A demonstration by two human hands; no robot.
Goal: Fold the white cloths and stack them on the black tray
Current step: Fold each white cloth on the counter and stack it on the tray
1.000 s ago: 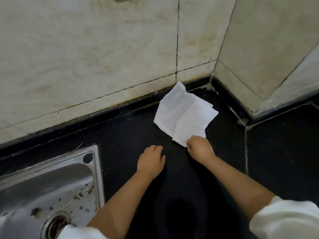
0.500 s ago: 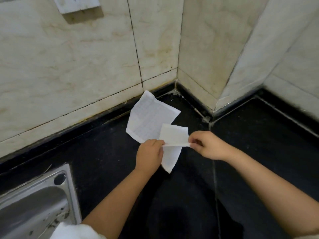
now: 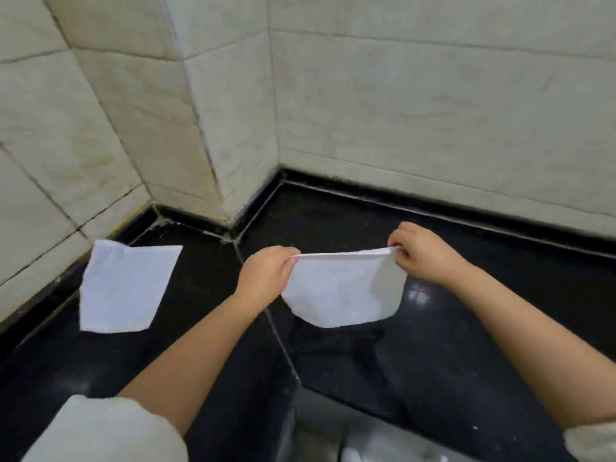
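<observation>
A white cloth [image 3: 343,291] hangs in the air above the black counter, stretched by its top edge. My left hand [image 3: 266,271] pinches its left corner and my right hand [image 3: 420,255] pinches its right corner. The cloth's lower part sags in a curve. A second white cloth [image 3: 123,288] lies flat on the counter to the left, near the tiled wall, touched by neither hand. No black tray is in view.
The black counter [image 3: 466,328] runs into a tiled corner with a protruding wall column [image 3: 233,128]. A seam crosses the counter between my arms. A gap at the counter's front edge [image 3: 320,428] shows at the bottom.
Both hands lifted one cloth off the other and carried it right, now spread taut between them. The view swung right; the sink is out of view and the other cloth stays on the counter.
</observation>
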